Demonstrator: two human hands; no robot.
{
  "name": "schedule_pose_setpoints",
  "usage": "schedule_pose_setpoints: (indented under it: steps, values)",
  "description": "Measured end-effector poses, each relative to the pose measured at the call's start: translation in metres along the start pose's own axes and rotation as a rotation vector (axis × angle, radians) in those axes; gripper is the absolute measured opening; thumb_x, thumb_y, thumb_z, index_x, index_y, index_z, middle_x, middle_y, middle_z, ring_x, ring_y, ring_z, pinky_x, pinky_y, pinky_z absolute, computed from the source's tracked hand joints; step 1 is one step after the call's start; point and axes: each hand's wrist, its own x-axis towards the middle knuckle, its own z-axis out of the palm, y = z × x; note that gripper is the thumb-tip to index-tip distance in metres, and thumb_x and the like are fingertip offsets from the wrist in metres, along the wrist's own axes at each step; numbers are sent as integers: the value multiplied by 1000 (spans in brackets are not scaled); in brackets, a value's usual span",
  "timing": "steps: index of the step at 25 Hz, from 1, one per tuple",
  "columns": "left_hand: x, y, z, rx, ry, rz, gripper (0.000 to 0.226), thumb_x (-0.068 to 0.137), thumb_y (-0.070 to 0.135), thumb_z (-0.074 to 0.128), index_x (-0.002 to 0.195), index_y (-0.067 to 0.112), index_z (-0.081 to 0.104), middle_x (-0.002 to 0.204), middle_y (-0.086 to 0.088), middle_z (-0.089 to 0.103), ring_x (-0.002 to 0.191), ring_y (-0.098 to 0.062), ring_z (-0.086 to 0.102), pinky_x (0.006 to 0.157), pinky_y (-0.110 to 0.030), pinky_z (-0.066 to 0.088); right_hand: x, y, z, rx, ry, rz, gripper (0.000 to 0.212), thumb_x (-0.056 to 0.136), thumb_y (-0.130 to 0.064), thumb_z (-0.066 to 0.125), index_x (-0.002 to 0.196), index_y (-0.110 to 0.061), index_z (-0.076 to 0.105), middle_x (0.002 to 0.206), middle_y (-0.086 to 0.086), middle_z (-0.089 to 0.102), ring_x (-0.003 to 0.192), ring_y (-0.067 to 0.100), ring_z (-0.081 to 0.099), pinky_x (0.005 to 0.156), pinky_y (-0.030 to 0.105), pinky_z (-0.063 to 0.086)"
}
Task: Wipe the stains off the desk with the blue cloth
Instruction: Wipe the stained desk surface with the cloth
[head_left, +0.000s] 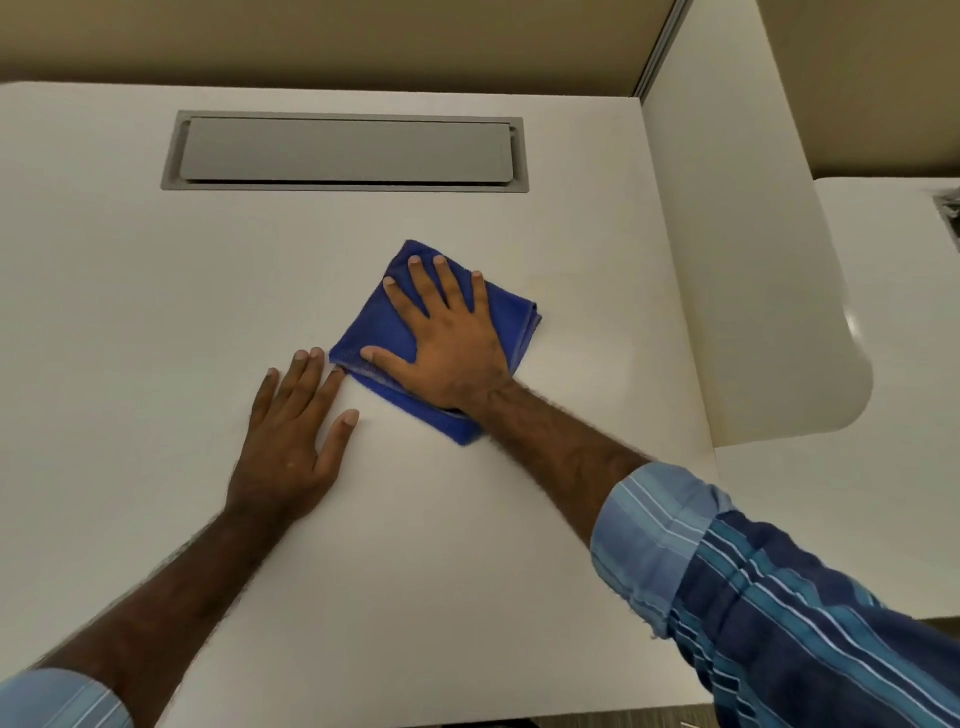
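We see the folded blue cloth (400, 338) lying flat near the middle of the white bench (467, 545), its corners pointing away from and toward us. Our right hand (447, 343) presses it down, palm flat and fingers spread, gripping nothing. Our left hand (293, 441) rests flat and open on the bench just beside the cloth's left corner. A grey cable flap (343, 150) sits further back.

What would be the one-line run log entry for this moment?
right hand: flat on blue cloth | left hand: flat on desk, beside cloth | stains: none clearly visible
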Motion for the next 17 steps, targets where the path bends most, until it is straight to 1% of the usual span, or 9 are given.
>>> schedule_pose_setpoints:
  steps: [2, 4, 6, 7, 8, 10, 11, 14, 17]
  values:
    - [9, 0, -2, -15, 14, 17, 66, 108, 52, 28, 165, 18, 28, 175, -3, 20, 164, -17, 10, 133, -48, 11, 13, 32, -13, 19, 36, 42, 94, 99, -88, 35, 174, -30, 32, 184, 4, 25, 172, 33, 18, 136, 66, 10]
    - [4, 4, 1, -4, 35, 2, 64, 109, 50, 30, 164, 17, 31, 174, -4, 21, 164, -17, 11, 133, -49, 13, 19, 77, -27, 21, 71, 228, 92, 101, -85, 35, 173, -28, 33, 183, 6, 26, 171, 34, 19, 137, 63, 9]
    - [2, 4, -3, -58, 56, -17, 62, 109, 47, 33, 163, 16, 34, 174, -4, 23, 163, -18, 13, 132, -50, 14, 9, 138, -37, 7, 104, 448, 92, 104, -82, 32, 175, -24, 28, 184, 11, 21, 171, 38, 16, 137, 65, 9]
    - [-10, 9, -2, -60, 30, 39, 62, 108, 46, 35, 162, 15, 35, 173, -5, 24, 163, -18, 13, 132, -50, 14, -27, 160, -39, -32, 107, 585, 92, 106, -81, 32, 176, -22, 25, 184, 13, 19, 171, 40, 15, 137, 67, 9]
    - [-33, 15, 1, -52, -28, 123, 62, 108, 46, 35, 162, 15, 35, 173, -5, 24, 163, -18, 13, 132, -50, 13, -84, 169, -38, -27, 109, 694, 91, 107, -79, 33, 176, -21, 23, 184, 14, 18, 171, 41, 14, 136, 67, 9]
    - [-32, 10, 0, -79, -41, 86, 63, 108, 46, 35, 162, 15, 35, 174, -5, 23, 163, -17, 12, 132, -50, 13, -104, 181, -28, 9, 78, 676, 91, 108, -77, 36, 176, -19, 22, 184, 15, 18, 171, 41, 14, 137, 67, 8]
    - [-30, 12, 1, -71, -32, 65, 63, 108, 47, 35, 162, 15, 34, 174, -5, 23, 164, -17, 12, 132, -50, 12, -103, 171, -26, 19, 76, 685, 91, 107, -77, 36, 176, -19, 22, 184, 15, 18, 171, 40, 14, 137, 67, 7]
    - [-14, 10, -1, -48, 1, 23, 63, 108, 48, 33, 162, 15, 34, 173, -7, 23, 163, -18, 13, 133, -49, 10, -98, 133, -28, 47, 63, 671, 93, 106, -80, 33, 176, -21, 22, 185, 13, 17, 172, 39, 13, 137, 66, 8]
    - [1, 6, -5, -42, 14, -27, 65, 108, 51, 30, 163, 15, 34, 174, -9, 23, 163, -19, 13, 133, -47, 8, -143, 81, -22, 16, 123, 653, 92, 106, -82, 31, 176, -22, 26, 184, 12, 21, 171, 38, 18, 136, 66, 14]
